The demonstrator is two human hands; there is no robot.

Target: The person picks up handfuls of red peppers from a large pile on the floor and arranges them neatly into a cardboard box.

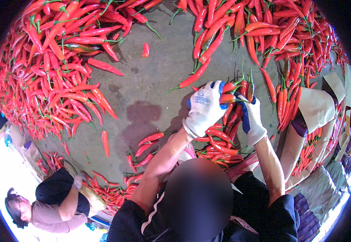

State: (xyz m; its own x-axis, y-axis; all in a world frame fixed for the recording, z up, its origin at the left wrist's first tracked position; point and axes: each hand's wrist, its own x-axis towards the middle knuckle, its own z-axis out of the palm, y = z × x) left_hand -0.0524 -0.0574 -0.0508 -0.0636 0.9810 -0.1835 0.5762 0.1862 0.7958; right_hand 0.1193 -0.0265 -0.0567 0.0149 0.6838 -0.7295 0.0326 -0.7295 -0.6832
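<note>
Both my hands wear white work gloves with blue palms. My left hand (206, 105) is closed around a few red chili peppers (230, 86), whose tips and stems stick out past the fingers. Close beside it, my right hand (253, 119) is closed on chili peppers (250, 90) with green stems pointing away from me, one of them dark greenish. Exactly how many each hand holds is hidden by the gloves. Just below the hands, more red chili peppers (220, 150) lie heaped in front of my body.
A big heap of red chilies (62, 72) spreads across the left, another heap (280, 30) at the far right. Grey floor (143, 92) shows between them, with a few loose chilies. Brown paper-lined containers (318, 109) stand at right. Another person (58, 201) works at lower left.
</note>
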